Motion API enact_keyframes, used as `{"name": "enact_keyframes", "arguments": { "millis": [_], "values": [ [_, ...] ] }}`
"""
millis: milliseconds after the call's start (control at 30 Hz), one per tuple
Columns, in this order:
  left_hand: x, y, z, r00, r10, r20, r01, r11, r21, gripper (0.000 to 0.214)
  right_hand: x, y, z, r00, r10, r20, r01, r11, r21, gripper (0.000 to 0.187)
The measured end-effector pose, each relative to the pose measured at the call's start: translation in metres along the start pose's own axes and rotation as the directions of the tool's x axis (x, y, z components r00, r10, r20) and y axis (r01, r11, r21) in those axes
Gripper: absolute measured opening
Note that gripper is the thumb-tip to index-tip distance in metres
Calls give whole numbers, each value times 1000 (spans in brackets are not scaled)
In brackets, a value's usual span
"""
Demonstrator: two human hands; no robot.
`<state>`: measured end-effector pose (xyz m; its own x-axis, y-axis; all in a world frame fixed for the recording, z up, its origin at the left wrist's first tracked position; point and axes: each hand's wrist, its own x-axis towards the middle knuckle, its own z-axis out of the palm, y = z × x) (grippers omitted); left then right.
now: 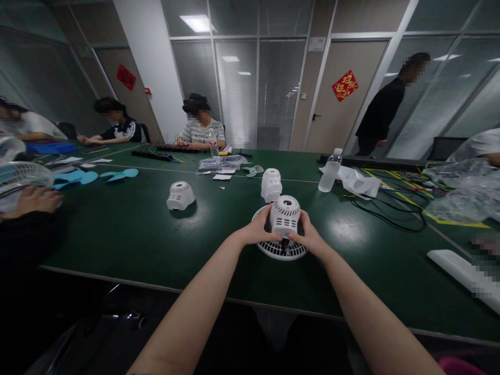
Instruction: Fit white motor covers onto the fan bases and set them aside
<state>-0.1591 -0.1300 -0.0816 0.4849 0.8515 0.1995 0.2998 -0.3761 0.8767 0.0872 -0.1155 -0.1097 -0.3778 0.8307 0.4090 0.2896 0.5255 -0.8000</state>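
Note:
A white fan motor housing stands on a round white fan grille on the green table. My left hand grips the housing's left side with fingers curled. My right hand grips its right side the same way. Both hands press the housing against the grille. A second white housing stands just behind, and a third lies to the left.
A clear water bottle and crumpled white wrapping sit at the right, with black cables beyond. Blue fan blades lie at the left. Another person's hand rests on a grille at the far left. People sit across the table.

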Motion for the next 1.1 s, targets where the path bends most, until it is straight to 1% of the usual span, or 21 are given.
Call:
{"name": "enact_keyframes", "arguments": {
  "millis": [167, 267, 400, 667, 800, 967, 1100],
  "values": [
    [0, 0, -2, 1000, -7, 20, 7, 1000, -1, 123, -3, -7, 1, 1000, -21, -2, 21, 1000, -10, 96],
    [1, -1, -3, 1000, -5, 23, 5, 1000, -13, 123, -4, -10, 2, 999, -34, -17, 33, 998, -48, 95],
    [0, 0, -4, 1000, -2, 20, 2, 1000, -23, 121, -5, -14, 2, 1000, -2, -10, 1, 997, -78, 96],
    [-3, 4, -4, 999, -45, 13, 45, 999, 18, 121, -6, -21, 2, 1000, 10, -16, -10, 999, -43, 93],
    [-3, 6, -3, 1000, -29, -9, 29, 999, 21, 120, -6, -19, 1, 1000, 3, -7, -3, 1000, -14, 94],
    [-4, 9, -4, 999, -35, -12, 35, 999, 15, 119, -4, -19, -1, 999, 47, 17, -47, 999, 3, 96],
    [-1, 6, -4, 1000, -25, -8, 26, 1000, 14, 120, -4, -18, -1, 999, 31, 16, -32, 999, 21, 97]
  ]
}}
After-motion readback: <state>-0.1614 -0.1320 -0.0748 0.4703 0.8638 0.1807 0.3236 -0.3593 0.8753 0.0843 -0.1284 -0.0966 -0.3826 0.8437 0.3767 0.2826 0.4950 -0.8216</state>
